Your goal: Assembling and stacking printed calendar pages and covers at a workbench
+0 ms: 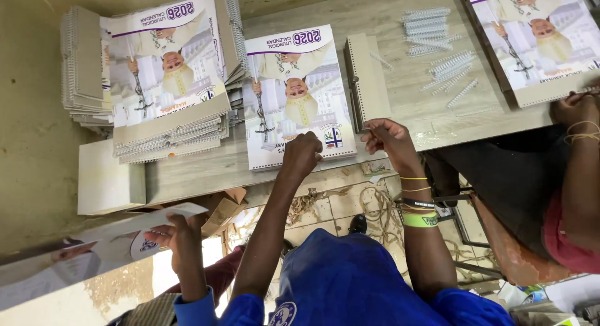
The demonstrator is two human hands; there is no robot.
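Pale grey wood makes up the worktop point(400, 107), and a printed calendar point(299, 98) lies flat on it at the near edge, its long axis running from the near edge toward the far one, its purple title band at the far end and its punched edge nearest the person. The left hand point(302, 155) rests as a loose fist on the calendar's near edge, pressing it down; whether its fingers pinch anything cannot be told. The right hand point(386, 136) sits just beside the calendar's near right corner, fingertips closed together as if on something thin, too small to make out. Just right of the calendar lies a narrow stack of punched card point(367, 82), also running near to far. Beyond it, white spiral binding coils point(437, 48) are scattered, with bare worktop around them. To the left, a tall pile of bound calendars point(165, 76) crowds the left end. Another person's hand point(178, 238) holds a calendar below the near edge; a third person's hand point(572, 107) rests on a calendar at the right end.
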